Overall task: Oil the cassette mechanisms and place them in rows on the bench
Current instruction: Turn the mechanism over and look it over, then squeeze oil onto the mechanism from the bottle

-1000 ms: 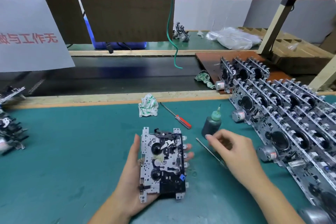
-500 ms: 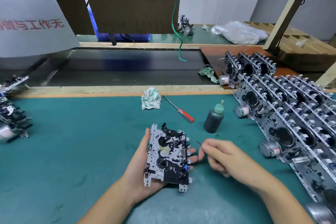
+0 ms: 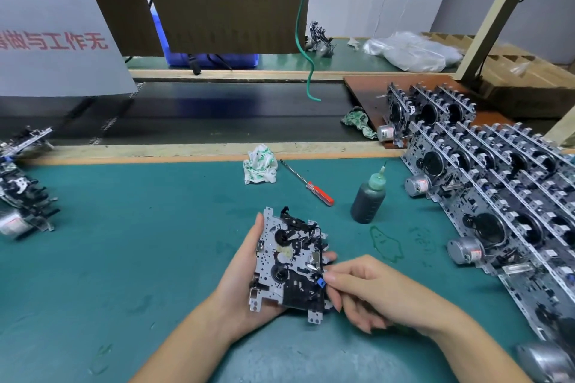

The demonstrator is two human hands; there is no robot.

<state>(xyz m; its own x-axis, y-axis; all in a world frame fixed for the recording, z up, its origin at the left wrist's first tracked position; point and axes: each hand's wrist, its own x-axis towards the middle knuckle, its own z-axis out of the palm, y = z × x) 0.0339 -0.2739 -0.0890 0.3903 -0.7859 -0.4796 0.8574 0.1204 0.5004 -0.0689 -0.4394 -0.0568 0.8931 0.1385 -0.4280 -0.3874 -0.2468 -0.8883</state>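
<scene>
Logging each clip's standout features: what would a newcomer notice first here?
First, the cassette mechanism gripped in the left hand at centre, with the right hand pinching a thin tool at its right edge. Next, the rows of finished mechanisms leaning along the right of the green bench, and the dark oil bottle standing beside them.

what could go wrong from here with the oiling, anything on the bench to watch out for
1. The oil bottle stands upright on the mat just beyond the right hand; a careless reach may tip it, and oily smears already mark the mat beside it.
2. The left hand cradles the cassette mechanism from beneath while the right hand's fingertips work at its edge; a hard push might slip it free.
</scene>
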